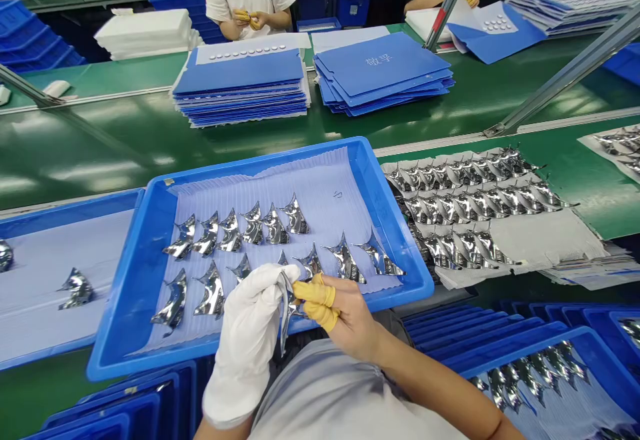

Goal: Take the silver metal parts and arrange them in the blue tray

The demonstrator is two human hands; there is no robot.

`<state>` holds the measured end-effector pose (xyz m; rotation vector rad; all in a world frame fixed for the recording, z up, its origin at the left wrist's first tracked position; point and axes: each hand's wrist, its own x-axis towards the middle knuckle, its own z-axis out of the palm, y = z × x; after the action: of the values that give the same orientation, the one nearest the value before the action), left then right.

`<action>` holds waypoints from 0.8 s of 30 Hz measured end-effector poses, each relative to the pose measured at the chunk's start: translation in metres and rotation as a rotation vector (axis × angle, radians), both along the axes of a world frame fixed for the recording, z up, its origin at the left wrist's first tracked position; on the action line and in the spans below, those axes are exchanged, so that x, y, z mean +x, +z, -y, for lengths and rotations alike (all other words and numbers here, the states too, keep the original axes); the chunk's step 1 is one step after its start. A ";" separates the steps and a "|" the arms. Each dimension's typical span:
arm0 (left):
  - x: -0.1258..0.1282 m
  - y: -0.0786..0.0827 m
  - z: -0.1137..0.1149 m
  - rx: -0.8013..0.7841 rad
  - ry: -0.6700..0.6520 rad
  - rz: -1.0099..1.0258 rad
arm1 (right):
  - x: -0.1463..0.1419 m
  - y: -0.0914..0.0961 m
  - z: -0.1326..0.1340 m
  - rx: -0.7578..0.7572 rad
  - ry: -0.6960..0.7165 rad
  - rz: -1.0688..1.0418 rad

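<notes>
My left hand [250,333] wears a white glove and is closed around a shiny chrome fin-shaped part [286,310]. My right hand [340,313], with yellow finger cots on two fingertips, pinches the same part from the right. Both hands hover over the near edge of a tilted blue tray [145,273] lined with pale blue foam. Several chrome parts [253,227] lie in two rows on that liner.
Right of the tray, rows of chrome parts [470,193] rest on white sheets. More blue trays [540,360] sit in front and left [45,267]. Across the green conveyor [100,140] are stacked blue sheets [240,87], and two other people's hands [250,19].
</notes>
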<state>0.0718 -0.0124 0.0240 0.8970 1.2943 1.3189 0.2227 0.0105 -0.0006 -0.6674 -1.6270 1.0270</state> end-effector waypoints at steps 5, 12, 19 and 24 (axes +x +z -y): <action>0.001 0.000 0.001 0.001 0.015 0.026 | 0.000 0.001 -0.001 -0.035 0.008 -0.006; 0.001 0.008 0.001 0.004 0.008 0.054 | 0.000 0.003 -0.005 0.074 0.019 -0.096; 0.001 -0.001 0.004 -0.008 0.029 0.056 | -0.001 0.003 -0.004 0.037 0.013 -0.123; 0.002 0.004 0.005 0.007 0.044 0.013 | -0.003 0.004 -0.005 0.034 0.041 -0.180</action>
<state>0.0737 -0.0173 0.0282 0.8673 1.3065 1.3621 0.2199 0.0159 0.0033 -0.5060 -1.5032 1.0564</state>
